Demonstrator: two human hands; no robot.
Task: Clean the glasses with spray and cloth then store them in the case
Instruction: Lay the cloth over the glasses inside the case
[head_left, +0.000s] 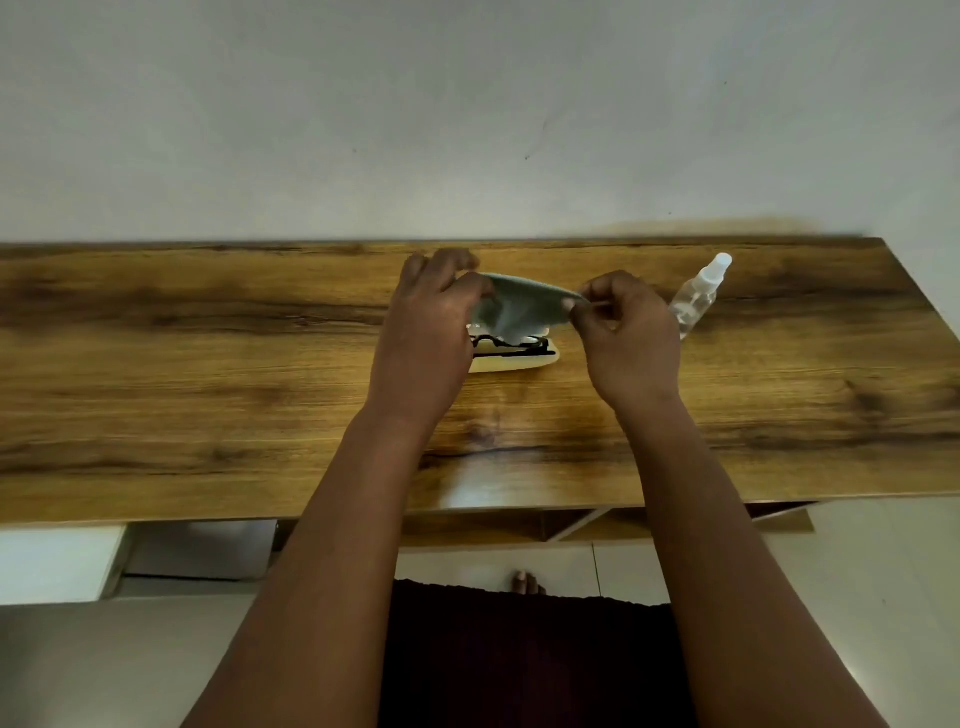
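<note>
Wood-grain laminate covers the counter, which runs along a plain pale wall, and the person stands at its near edge with both arms reaching forward. The left hand and the right hand stretch a grey-green cloth between them, each set of fingers curled and pinching one end of it. Directly under the cloth, between the two hands, the black-framed glasses lie folded in the open, pale yellow case, which rests on the counter. Just beyond the right fingers, on their outer side, a clear spray bottle leans on the counter, touched by neither hand. Judging from this layout, spraying and wiping appear finished, since the glasses already sit in the case; what seems left is to lay or fold the cloth away, perhaps over the glasses, and close the case. Whether the case has a lid cannot be told, as the cloth hides its far side.
</note>
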